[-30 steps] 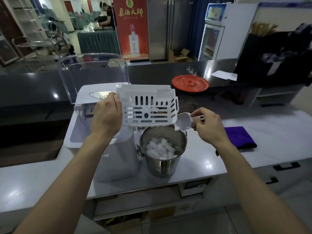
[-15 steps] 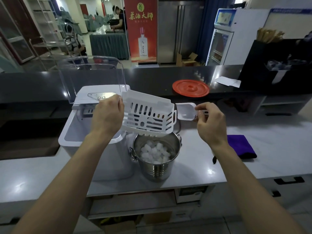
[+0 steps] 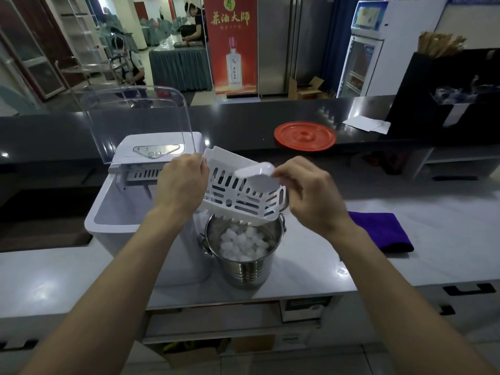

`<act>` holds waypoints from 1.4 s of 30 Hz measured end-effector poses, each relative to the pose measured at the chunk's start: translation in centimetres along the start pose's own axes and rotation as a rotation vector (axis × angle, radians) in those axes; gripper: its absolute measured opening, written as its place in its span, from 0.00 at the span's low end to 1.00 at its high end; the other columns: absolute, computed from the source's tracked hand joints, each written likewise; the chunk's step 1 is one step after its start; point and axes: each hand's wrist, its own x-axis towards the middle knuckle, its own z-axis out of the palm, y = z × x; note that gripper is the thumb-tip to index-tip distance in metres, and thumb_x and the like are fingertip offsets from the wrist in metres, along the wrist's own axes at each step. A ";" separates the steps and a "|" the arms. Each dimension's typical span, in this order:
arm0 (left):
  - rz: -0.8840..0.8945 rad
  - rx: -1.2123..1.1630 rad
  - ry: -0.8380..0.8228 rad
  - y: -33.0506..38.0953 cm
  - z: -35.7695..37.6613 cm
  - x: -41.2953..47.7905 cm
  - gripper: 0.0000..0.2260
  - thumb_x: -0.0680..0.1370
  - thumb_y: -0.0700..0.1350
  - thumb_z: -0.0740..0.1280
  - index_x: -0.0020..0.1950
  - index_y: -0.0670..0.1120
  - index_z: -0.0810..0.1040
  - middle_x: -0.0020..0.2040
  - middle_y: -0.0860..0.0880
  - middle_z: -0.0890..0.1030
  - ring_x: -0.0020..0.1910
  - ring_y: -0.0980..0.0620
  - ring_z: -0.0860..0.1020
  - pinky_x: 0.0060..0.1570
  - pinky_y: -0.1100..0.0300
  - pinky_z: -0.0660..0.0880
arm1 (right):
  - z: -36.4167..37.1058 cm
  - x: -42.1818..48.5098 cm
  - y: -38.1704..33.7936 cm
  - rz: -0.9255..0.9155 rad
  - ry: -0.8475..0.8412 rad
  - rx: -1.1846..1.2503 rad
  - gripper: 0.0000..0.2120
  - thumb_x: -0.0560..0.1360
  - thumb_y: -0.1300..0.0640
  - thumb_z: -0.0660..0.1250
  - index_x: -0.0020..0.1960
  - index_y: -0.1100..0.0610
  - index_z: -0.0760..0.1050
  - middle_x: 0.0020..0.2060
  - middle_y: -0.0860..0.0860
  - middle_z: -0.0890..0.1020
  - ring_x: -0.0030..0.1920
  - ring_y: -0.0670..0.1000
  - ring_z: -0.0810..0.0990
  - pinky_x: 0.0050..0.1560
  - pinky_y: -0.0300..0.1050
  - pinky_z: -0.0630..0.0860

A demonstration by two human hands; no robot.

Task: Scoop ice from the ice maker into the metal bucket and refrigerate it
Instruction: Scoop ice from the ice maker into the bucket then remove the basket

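1. Left hand (image 3: 184, 182), in the head view, grips the left end of the white slotted basket (image 3: 238, 201) with its fingers curled over the rim. It holds the basket tilted, low edge over the metal bucket (image 3: 246, 272). The tilt seems meant to let any last pieces slide into the bucket rather than onto the counter (image 3: 405, 266).
2. Right hand (image 3: 305, 196) pinches the handle of the small white scoop (image 3: 258, 175), whose bowl sits over the basket's upper part. Judged from that, the scoop is either raking out leftover ice or being stowed in the basket; which one cannot be told.
3. The bucket stands upright on the pale counter, just beside the ice maker (image 3: 116, 212) and directly under the basket, so only a short pour is needed. The ice (image 3: 243, 242) lies heaped in its bottom, well below the rim.
4. The ice maker's clear lid (image 3: 135, 123) stands raised and leaves the white tub open, which suits dropping the basket back in.
5. Through its slots the basket looks empty, so the scooping appears nearly done. Refrigerating has not yet begun: the glass-door fridge (image 3: 359, 66) stands well apart, beyond the dark bar top (image 3: 243, 117).
6. A purple cloth (image 3: 378, 228) lies on the counter right of the bucket, probably kept near for drips. A red round lid (image 3: 305, 135) rests on the bar top, apart from everything.
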 end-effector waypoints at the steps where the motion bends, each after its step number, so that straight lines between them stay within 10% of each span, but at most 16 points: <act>1: 0.002 0.009 -0.011 0.2 0.1 0.0 0.16 0.88 0.44 0.59 0.41 0.44 0.71 0.37 0.46 0.70 0.36 0.42 0.68 0.40 0.49 0.63 | 0.5 -0.1 0.2 0.004 -0.071 -0.002 0.11 0.80 0.72 0.66 0.57 0.63 0.84 0.51 0.52 0.83 0.50 0.54 0.83 0.52 0.53 0.81; 20: -0.005 0.004 -0.013 0.1 0.1 0.2 0.17 0.88 0.43 0.59 0.40 0.44 0.70 0.37 0.42 0.74 0.38 0.40 0.69 0.41 0.48 0.62 | 3.5 -0.1 1.4 0.115 -0.169 0.033 0.17 0.77 0.76 0.67 0.56 0.61 0.88 0.51 0.51 0.86 0.50 0.53 0.84 0.54 0.55 0.82; 42: 0.012 -0.075 0.058 -0.9 -1.0 -0.1 0.18 0.88 0.41 0.60 0.38 0.43 0.68 0.33 0.47 0.69 0.33 0.42 0.67 0.39 0.50 0.60 | 2.9 -0.5 1.0 0.128 0.217 0.093 0.12 0.78 0.72 0.69 0.53 0.59 0.86 0.48 0.49 0.83 0.47 0.46 0.82 0.47 0.46 0.81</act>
